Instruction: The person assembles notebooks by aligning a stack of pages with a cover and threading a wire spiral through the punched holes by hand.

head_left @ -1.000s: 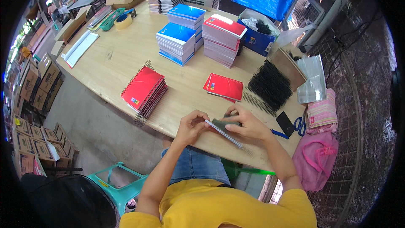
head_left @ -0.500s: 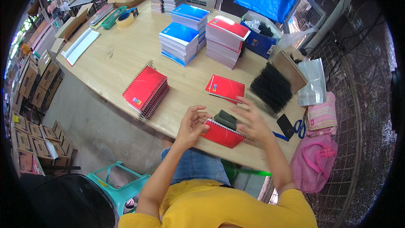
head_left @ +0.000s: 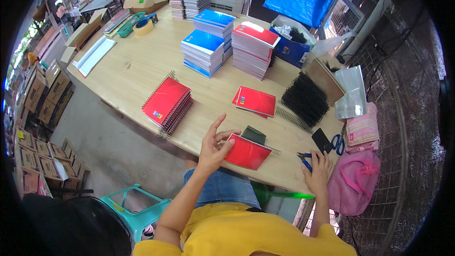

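My left hand (head_left: 214, 146) holds a red notebook (head_left: 249, 153) at its left end, thumb on the cover and index finger raised. The notebook is tilted up near the table's front edge. A wire coil (head_left: 270, 150) runs along its upper edge and sticks out past the right corner. Just behind it stands a dark green block (head_left: 254, 134). To the right, my right hand (head_left: 319, 170) lies over the blue handles of small pliers (head_left: 307, 162), fingers apart; whether it grips them is unclear. A black flat piece (head_left: 322, 141) and blue-handled scissors (head_left: 337, 145) lie beyond its fingertips.
Coil-bound red notebooks (head_left: 167, 102) are stacked at left, with loose red ones (head_left: 255, 100) mid-table. Black coils (head_left: 305, 97) lie at right. Blue stacks (head_left: 203, 50) and a red stack (head_left: 256, 50) stand at the back. A pink bag (head_left: 354, 182) is by the right edge.
My right hand has left the notebook's coil and come down to the right onto the pliers. My left hand still holds the notebook, its index finger now raised.
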`<state>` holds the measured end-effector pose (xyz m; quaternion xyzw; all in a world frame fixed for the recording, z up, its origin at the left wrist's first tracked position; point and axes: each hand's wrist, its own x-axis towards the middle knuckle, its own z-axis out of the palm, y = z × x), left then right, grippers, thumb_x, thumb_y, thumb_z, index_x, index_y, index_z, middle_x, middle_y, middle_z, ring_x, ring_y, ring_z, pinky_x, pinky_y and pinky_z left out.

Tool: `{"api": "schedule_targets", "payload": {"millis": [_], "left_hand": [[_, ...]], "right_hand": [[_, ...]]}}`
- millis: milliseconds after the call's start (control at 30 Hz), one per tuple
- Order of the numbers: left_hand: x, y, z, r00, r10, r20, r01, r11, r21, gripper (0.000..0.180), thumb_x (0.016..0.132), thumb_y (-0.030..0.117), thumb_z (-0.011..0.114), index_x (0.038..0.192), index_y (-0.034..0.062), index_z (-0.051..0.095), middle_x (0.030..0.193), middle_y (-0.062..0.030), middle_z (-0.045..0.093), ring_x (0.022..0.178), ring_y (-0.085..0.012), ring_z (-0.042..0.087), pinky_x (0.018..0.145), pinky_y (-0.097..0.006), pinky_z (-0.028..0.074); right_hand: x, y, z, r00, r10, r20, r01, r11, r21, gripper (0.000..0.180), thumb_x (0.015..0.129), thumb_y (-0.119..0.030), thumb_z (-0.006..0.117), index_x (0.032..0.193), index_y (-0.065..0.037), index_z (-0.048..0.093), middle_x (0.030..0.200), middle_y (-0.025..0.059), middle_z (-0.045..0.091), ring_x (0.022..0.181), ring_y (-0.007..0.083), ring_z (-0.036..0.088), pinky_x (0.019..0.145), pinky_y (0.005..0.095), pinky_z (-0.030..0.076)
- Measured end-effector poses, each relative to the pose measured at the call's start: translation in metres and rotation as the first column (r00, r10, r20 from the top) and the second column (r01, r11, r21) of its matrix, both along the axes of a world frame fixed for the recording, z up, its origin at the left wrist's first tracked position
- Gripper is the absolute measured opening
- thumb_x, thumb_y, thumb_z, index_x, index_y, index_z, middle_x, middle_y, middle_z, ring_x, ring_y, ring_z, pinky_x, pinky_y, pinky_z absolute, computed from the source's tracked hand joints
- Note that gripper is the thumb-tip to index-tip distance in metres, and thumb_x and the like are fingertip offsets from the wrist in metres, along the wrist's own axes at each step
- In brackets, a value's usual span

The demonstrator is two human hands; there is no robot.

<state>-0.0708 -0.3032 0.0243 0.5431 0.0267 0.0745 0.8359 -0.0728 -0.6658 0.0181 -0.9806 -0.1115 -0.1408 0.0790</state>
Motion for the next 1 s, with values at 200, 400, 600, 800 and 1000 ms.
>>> {"api": "schedule_targets", "payload": {"millis": [200, 400, 600, 800, 1000], "left_hand": [[-0.002, 0.001, -0.006, 0.999, 0.023, -0.023, -0.021, 0.996, 0.085, 0.078, 0.089, -0.004, 0.068, 0.156, 0.0068, 0.030, 0.107, -0.0092, 0.071, 0.090, -0.0070, 0.063, 0.071, -0.019, 0.051], [-0.008, -0.003, -0.005, 0.999, 0.021, -0.049, -0.017, 0.997, 0.080, 0.080, 0.088, -0.006, 0.069, 0.156, 0.0087, 0.031, 0.102, -0.0077, 0.070, 0.090, -0.0073, 0.063, 0.071, -0.020, 0.053], [-0.010, -0.004, -0.001, 0.997, 0.001, -0.072, 0.007, 0.994, 0.110, 0.083, 0.087, -0.007, 0.068, 0.157, 0.0105, 0.028, 0.101, -0.0096, 0.070, 0.087, -0.0084, 0.065, 0.070, -0.020, 0.053], [-0.013, -0.003, 0.005, 0.996, -0.013, -0.090, 0.020, 0.997, 0.078, 0.082, 0.088, -0.005, 0.068, 0.157, 0.0101, 0.026, 0.098, -0.0112, 0.072, 0.086, -0.0103, 0.068, 0.073, -0.023, 0.055], [-0.016, -0.012, 0.018, 0.987, 0.160, 0.000, -0.151, 0.936, 0.316, 0.073, 0.090, -0.004, 0.067, 0.153, 0.0090, 0.032, 0.099, -0.0099, 0.070, 0.088, -0.0111, 0.066, 0.077, -0.025, 0.056]], "right_hand": [[0.015, 0.013, 0.015, 0.985, 0.153, 0.085, -0.172, 0.941, 0.290, 0.050, 0.076, -0.021, 0.079, 0.121, -0.007, 0.065, 0.109, 0.0132, 0.059, 0.110, 0.0332, 0.056, 0.106, 0.0576, 0.033], [0.061, 0.128, 0.102, 0.718, 0.653, 0.240, -0.664, 0.747, -0.045, 0.056, 0.071, -0.029, 0.083, 0.123, -0.013, 0.067, 0.117, 0.0069, 0.062, 0.109, 0.0278, 0.059, 0.111, 0.0529, 0.035], [0.078, 0.154, 0.131, 0.459, 0.852, 0.253, -0.749, 0.524, -0.405, 0.042, 0.079, -0.027, 0.074, 0.118, -0.015, 0.068, 0.114, 0.0007, 0.061, 0.115, 0.0183, 0.058, 0.115, 0.0581, 0.030], [0.088, 0.154, 0.126, 0.319, 0.919, 0.232, -0.661, 0.391, -0.641, 0.047, 0.075, -0.034, 0.078, 0.119, -0.020, 0.068, 0.113, -0.0014, 0.063, 0.107, 0.0157, 0.061, 0.112, 0.0553, 0.035], [0.077, 0.150, 0.124, 0.691, 0.626, -0.361, -0.630, 0.767, 0.123, 0.034, 0.087, -0.033, 0.073, 0.109, -0.007, 0.072, 0.103, 0.0082, 0.069, 0.095, 0.0269, 0.069, 0.084, 0.0434, 0.054]]}}
